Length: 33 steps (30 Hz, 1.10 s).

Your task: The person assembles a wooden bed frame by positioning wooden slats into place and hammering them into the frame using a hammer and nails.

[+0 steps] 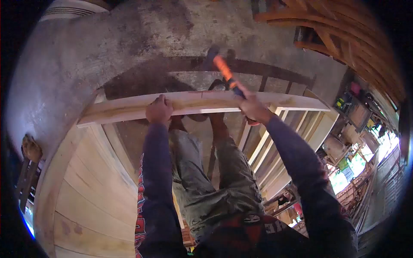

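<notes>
My left hand point(159, 110) is closed over a long pale wooden board point(195, 102), its fingers wrapped on the far edge. In my right hand point(255, 109) is a hammer point(222, 67) with an orange and black handle. The hammer's dark head is blurred and appears beyond the board's far edge, above the floor. The board spans the front of a wooden frame, joining a panelled wooden side point(92, 189) on the left and a slatted side point(275, 148) on the right. My legs stand between these two sides.
Stained concrete floor point(142, 38) stretches ahead, with shadows across it. Curved brown wooden pieces point(335, 26) are stacked at the upper right. Assorted wood and clutter point(352, 124) fill the right side. A round ribbed object point(71, 10) is at the upper left.
</notes>
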### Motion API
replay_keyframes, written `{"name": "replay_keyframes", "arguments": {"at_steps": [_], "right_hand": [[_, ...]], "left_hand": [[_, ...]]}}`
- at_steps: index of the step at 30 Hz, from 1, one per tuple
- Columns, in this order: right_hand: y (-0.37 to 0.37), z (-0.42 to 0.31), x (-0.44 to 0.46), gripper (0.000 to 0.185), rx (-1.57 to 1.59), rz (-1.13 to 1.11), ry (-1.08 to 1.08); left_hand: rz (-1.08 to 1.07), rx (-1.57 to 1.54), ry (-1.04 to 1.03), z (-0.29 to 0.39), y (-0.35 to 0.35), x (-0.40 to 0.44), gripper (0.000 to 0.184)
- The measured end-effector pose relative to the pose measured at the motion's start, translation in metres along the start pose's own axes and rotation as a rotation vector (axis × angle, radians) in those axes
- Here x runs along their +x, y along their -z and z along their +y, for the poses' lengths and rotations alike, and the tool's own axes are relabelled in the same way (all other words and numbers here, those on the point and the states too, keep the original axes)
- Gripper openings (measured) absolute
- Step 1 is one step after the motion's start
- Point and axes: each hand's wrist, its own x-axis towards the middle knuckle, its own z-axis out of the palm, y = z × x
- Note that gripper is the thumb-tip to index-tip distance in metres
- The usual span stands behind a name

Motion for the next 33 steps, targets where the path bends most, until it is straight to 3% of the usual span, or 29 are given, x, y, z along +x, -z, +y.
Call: {"name": "replay_keyframes", "arguments": {"at_steps": [1, 2, 4, 8, 9, 10, 11, 12, 13, 14, 15, 16, 17, 18, 20, 23, 25, 26, 27, 28, 30, 31, 32, 33], "right_hand": [[0.002, -0.005, -0.004, 0.064, 0.166, 0.195, 0.031], [0.004, -0.012, -0.01, 0.064, 0.183, 0.2, 0.03], [0.017, -0.027, -0.026, 0.063, 0.161, 0.548, -0.018], [0.001, -0.016, -0.067, 0.048, 0.409, 0.702, 0.048], [-0.017, -0.008, -0.087, 0.027, 0.542, 0.64, -0.122], [-0.039, 0.004, -0.114, 0.018, 0.675, 0.579, -0.3], [-0.074, 0.038, -0.137, 0.019, 0.5, 0.601, -0.286], [-0.127, 0.102, -0.161, 0.02, 0.55, 0.582, -0.058], [-0.17, 0.118, -0.189, 0.018, 0.424, 0.647, -0.143], [-0.18, 0.076, -0.22, 0.019, 0.807, 0.589, -0.229], [-0.21, 0.086, -0.247, 0.02, 0.533, 0.708, -0.253], [-0.24, 0.102, -0.28, 0.021, 0.635, 0.545, -0.508], [-0.265, 0.104, -0.306, 0.024, 0.5, 0.623, -0.477], [-0.316, 0.129, -0.332, 0.026, 0.652, 0.58, -0.568], [-0.365, 0.123, -0.392, 0.039, 0.665, 0.62, -0.753], [-0.438, 0.169, -0.454, 0.042, 0.653, 0.701, -0.786], [-0.458, 0.175, -0.482, 0.043, 1.081, 0.508, -0.966], [-0.474, 0.19, -0.485, 0.039, 1.195, 0.493, -1.015], [-0.486, 0.196, -0.491, 0.039, 1.226, 0.501, -1.003], [-0.495, 0.198, -0.493, 0.036, 1.354, 0.529, -1.027], [-0.54, 0.203, -0.493, 0.028, 1.437, 0.609, -1.068], [-0.549, 0.209, -0.501, 0.028, 1.472, 0.644, -1.081], [-0.55, 0.203, -0.513, 0.026, 1.478, 0.599, -1.023], [-0.563, 0.2, -0.528, 0.024, 1.492, 0.57, -0.971]], "left_hand": [[0.006, 0.011, -0.005, -0.001, -0.001, 0.003, 0.024], [-0.015, 0.041, -0.026, -0.004, 0.001, 0.002, 0.024], [-0.035, 0.073, -0.073, -0.007, 0.0, -0.002, 0.025], [-0.074, 0.021, -0.081, -0.011, -0.004, -0.003, 0.028], [-0.076, 0.01, -0.093, -0.011, -0.005, -0.002, 0.028], [-0.07, 0.093, -0.12, -0.014, -0.008, -0.005, 0.028], [-0.066, 0.164, -0.152, -0.018, -0.014, -0.006, 0.027], [-0.091, 0.275, -0.151, -0.042, -0.037, 0.004, 0.028], [-0.069, 0.275, -0.134, -0.035, -0.039, 0.002, 0.028], [-0.046, 0.274, -0.116, -0.028, -0.04, 0.0, 0.029], [0.008, 0.172, -0.074, -0.009, -0.013, -0.013, 0.029], [0.068, 0.112, -0.099, -0.01, -0.018, -0.011, 0.029], [0.13, 0.048, -0.126, -0.015, -0.023, -0.004, 0.029], [0.201, -0.027, -0.143, -0.013, -0.025, -0.005, 0.029], [0.34, -0.099, -0.168, -0.016, -0.032, -0.009, 0.03], [0.552, -0.288, -0.205, 0.022, -0.049, -0.058, 0.025], [0.255, -0.446, -0.314, 0.084, -0.081, -0.153, 0.02], [0.083, -0.543, -0.537, 0.117, -0.106, -0.199, 0.019], [-0.261, -0.685, -0.414, 0.14, -0.147, -0.242, 0.025], [-0.386, -0.553, -0.211, 0.191, -0.166, -0.293, 0.042], [-0.626, -0.883, -0.17, 0.234, -0.24, -0.345, 0.062], [-0.664, -0.869, -0.203, 0.261, -0.262, -0.358, 0.062], [-0.734, -0.84, -0.03, 0.285, -0.288, -0.369, 0.067], [-0.771, -0.9, -0.024, 0.3, -0.293, -0.385, 0.061]]}}
